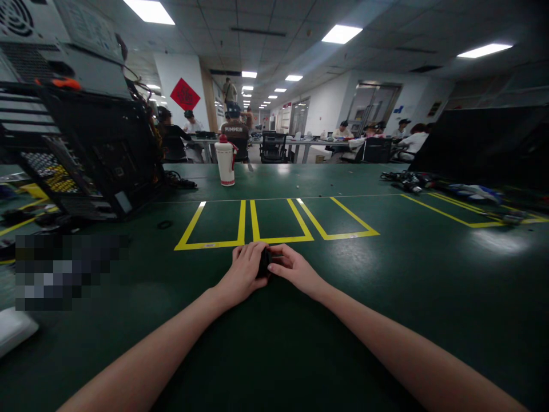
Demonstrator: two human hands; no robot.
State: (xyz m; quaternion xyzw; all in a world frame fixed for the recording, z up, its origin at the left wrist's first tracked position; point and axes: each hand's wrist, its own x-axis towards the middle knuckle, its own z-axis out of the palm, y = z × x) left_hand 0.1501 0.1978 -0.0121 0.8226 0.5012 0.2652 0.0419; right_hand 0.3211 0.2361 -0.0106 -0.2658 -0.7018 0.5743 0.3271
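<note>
A small black block-like object (pixel 265 263) sits between my two hands, low over the green table (pixel 274 343). My left hand (pixel 245 268) wraps its left side, fingers over the top and thumb at the near edge. On the other side, my right hand (pixel 295 268) grips it with curled fingers and thumb. Most of the object is covered by my fingers, so its kind does not show. Just beyond my hands, three frames of yellow tape (pixel 283 239) are marked on the tabletop.
At left stand an opened black computer case (pixel 94 154) and a grey metal unit (pixel 86 57). A white tumbler (pixel 225 163) with a red lid stands ahead. Cables (pixel 407 181) lie at right near a dark panel (pixel 484 143). People sit at desks farther back.
</note>
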